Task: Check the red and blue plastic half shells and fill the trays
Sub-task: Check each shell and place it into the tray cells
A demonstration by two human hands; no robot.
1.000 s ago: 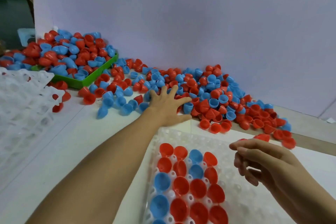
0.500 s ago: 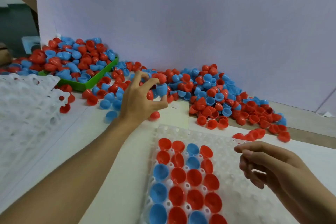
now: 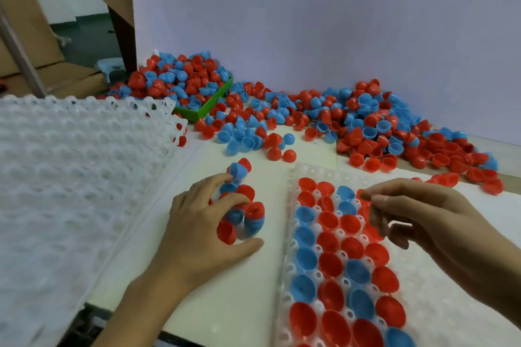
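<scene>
Head view. No legible writing or brand is shown on the pale backboard (image 3: 338,22). The left hand (image 3: 203,222) is laid on the white worktop (image 3: 220,296), fingers curled round a small cluster of red and blue half shells (image 3: 242,217), the thumb stretched along the worktop beneath them. The right hand (image 3: 423,222) is held over the translucent tray (image 3: 451,304), fingers loosely bent; whether anything is pinched cannot be told. The tray is moulded with round pockets, and its left columns are filled with glossy, smooth half shells, open sides up. A loose heap of shells (image 3: 366,121) is spread along the backboard, and more are piled in a green bin (image 3: 208,107). A stack of empty white trays (image 3: 70,177) is seen at the left.
</scene>
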